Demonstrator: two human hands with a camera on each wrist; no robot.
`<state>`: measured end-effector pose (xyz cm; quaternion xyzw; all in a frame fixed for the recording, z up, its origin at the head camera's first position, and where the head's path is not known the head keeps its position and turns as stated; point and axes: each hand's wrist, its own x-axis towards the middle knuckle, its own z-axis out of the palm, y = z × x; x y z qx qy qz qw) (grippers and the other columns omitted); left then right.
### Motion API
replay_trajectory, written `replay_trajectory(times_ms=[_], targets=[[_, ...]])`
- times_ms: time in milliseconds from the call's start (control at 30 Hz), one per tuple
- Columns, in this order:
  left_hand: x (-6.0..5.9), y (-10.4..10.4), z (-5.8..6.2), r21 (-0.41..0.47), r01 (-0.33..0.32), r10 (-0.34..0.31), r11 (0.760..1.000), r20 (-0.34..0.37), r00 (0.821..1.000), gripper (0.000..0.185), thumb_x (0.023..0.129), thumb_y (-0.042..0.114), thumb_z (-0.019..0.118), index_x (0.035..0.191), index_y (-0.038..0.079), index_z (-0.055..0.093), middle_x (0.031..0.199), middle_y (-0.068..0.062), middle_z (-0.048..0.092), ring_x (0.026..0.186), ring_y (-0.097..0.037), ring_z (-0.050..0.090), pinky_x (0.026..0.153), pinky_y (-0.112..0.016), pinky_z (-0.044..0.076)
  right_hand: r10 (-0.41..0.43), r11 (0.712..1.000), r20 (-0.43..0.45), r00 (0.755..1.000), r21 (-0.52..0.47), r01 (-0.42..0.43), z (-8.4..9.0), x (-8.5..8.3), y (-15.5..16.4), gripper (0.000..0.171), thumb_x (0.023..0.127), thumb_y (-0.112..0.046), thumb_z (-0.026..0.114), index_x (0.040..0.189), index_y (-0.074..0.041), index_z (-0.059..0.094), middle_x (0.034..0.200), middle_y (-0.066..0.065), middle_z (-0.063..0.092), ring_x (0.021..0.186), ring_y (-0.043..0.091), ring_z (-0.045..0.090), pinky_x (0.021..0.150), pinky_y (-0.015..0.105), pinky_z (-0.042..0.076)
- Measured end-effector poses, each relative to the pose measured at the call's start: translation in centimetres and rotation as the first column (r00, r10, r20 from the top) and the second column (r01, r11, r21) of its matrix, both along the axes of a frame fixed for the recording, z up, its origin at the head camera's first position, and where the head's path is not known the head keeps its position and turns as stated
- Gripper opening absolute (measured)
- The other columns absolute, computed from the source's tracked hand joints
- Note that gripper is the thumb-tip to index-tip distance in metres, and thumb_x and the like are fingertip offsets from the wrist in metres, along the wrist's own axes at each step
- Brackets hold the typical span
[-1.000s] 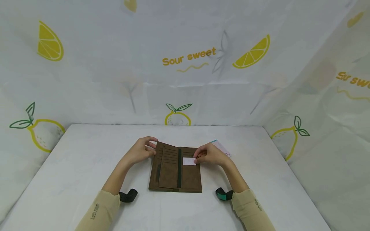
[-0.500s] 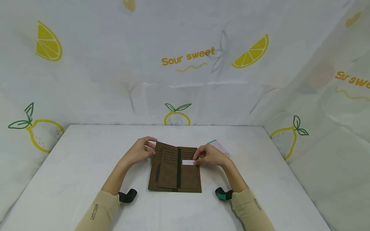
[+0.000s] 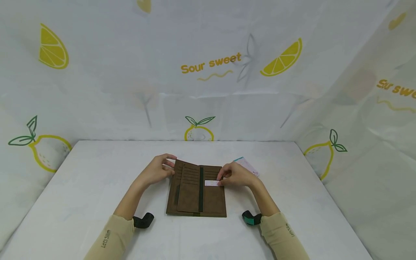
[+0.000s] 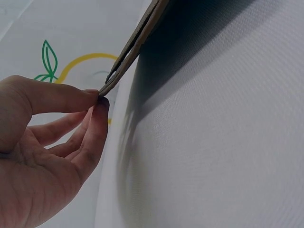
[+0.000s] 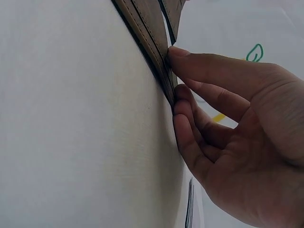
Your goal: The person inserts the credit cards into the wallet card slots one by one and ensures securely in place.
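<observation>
Since a second ago I see the white card [image 3: 211, 183] sink lower into the right-hand panel of the brown wallet [image 3: 196, 193]; only a thin strip of it shows now, and the hands have barely shifted.

My right hand [image 3: 236, 175] has its fingers curled at the wallet's right edge, pinching the card there. My left hand [image 3: 157, 169] pinches the raised left flap between thumb and fingertip [image 4: 97, 105], holding the wallet open. The wallet lies flat in the middle of the white table [image 3: 97, 169].

I judge the card mostly seated, with a last push left. I count one wallet, one card in hand, and one pink-and-teal paper [image 3: 249, 165] lying just behind my right hand.
</observation>
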<state>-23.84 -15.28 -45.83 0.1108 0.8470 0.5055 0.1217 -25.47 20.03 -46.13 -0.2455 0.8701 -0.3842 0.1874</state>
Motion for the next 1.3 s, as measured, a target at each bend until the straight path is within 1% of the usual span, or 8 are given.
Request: replay_trajectory(times_ms=[233,500,633,800,900,1000,1100,1300], targets=[[0.06,0.06,0.02,0.0,-0.005,0.005,1.0,0.005,1.0,0.052,0.096,-0.003,0.067,0.147,-0.005,0.057,0.123,-0.026,0.069,0.101,-0.025,0.074,0.085,-0.033,0.057,0.004,1.0,0.011,1.0,0.004,-0.004,-0.03,0.12,-0.05,0.006,0.09,-0.01,0.086,0.093,-0.007,0.082,0.103,0.009,0.075,0.087,0.013,0.057,0.077,0.023,0.048],[0.26,0.21,0.12,0.005,0.002,-0.002,1.0,-0.004,1.0,0.052,0.095,-0.004,0.069,0.146,-0.007,0.058,0.122,-0.027,0.069,0.101,-0.028,0.075,0.082,-0.032,0.057,0.008,1.0,0.001,1.0,0.001,-0.008,-0.02,0.24,0.06,0.007,0.089,-0.01,0.086,0.094,-0.006,0.082,0.104,0.012,0.074,0.089,0.014,0.055,0.078,0.023,0.047],[0.34,0.23,0.19,0.012,0.004,-0.004,1.0,0.0,1.0,0.052,0.095,-0.004,0.068,0.146,-0.007,0.057,0.122,-0.027,0.069,0.101,-0.027,0.075,0.083,-0.033,0.057,0.012,1.0,-0.002,1.0,-0.002,-0.012,-0.09,0.23,0.06,0.007,0.09,-0.01,0.086,0.094,-0.006,0.082,0.105,0.012,0.074,0.09,0.014,0.055,0.079,0.022,0.047],[0.34,0.16,0.18,0.018,0.007,-0.007,1.0,-0.004,1.0,0.052,0.094,-0.004,0.067,0.146,-0.007,0.057,0.121,-0.026,0.068,0.099,-0.024,0.075,0.082,-0.03,0.057,0.027,1.0,-0.014,1.0,0.003,-0.027,-0.17,0.15,-0.02,0.005,0.091,-0.01,0.085,0.094,-0.007,0.083,0.104,0.012,0.074,0.091,0.014,0.054,0.079,0.021,0.046],[0.36,0.05,0.15,0.019,0.013,-0.012,1.0,-0.01,1.0,0.053,0.094,-0.005,0.066,0.146,-0.008,0.056,0.121,-0.026,0.068,0.098,-0.023,0.075,0.08,-0.028,0.056,0.032,0.999,-0.017,0.999,0.006,-0.032,-0.12,0.17,-0.1,0.005,0.091,-0.01,0.085,0.095,-0.007,0.084,0.105,0.011,0.073,0.092,0.015,0.053,0.08,0.022,0.045],[0.36,0.02,0.2,0.023,0.008,-0.008,1.0,0.0,1.0,0.053,0.094,-0.006,0.065,0.146,-0.008,0.056,0.122,-0.026,0.068,0.1,-0.024,0.075,0.081,-0.028,0.056,0.033,0.999,-0.016,0.999,0.005,-0.033,0.02,0.23,-0.13,0.005,0.091,-0.01,0.085,0.095,-0.007,0.084,0.105,0.012,0.073,0.093,0.016,0.053,0.081,0.022,0.045],[0.35,0.06,0.25,0.022,0.002,-0.002,1.0,0.004,1.0,0.053,0.095,-0.006,0.065,0.147,-0.007,0.057,0.123,-0.027,0.068,0.101,-0.026,0.075,0.082,-0.029,0.056,0.034,0.999,-0.014,0.999,0.003,-0.034,0.07,0.21,-0.09,0.006,0.092,-0.009,0.084,0.096,-0.006,0.083,0.106,0.012,0.073,0.093,0.016,0.054,0.081,0.022,0.046],[0.33,0.11,0.19,0.022,0.012,-0.012,1.0,-0.007,1.0,0.052,0.095,-0.006,0.065,0.146,-0.008,0.056,0.122,-0.028,0.068,0.1,-0.026,0.076,0.083,-0.031,0.057,0.035,0.999,0.005,0.999,-0.012,-0.035,0.17,0.09,0.0,0.007,0.094,-0.007,0.082,0.1,-0.004,0.082,0.107,0.013,0.076,0.091,0.014,0.058,0.082,0.021,0.05]])
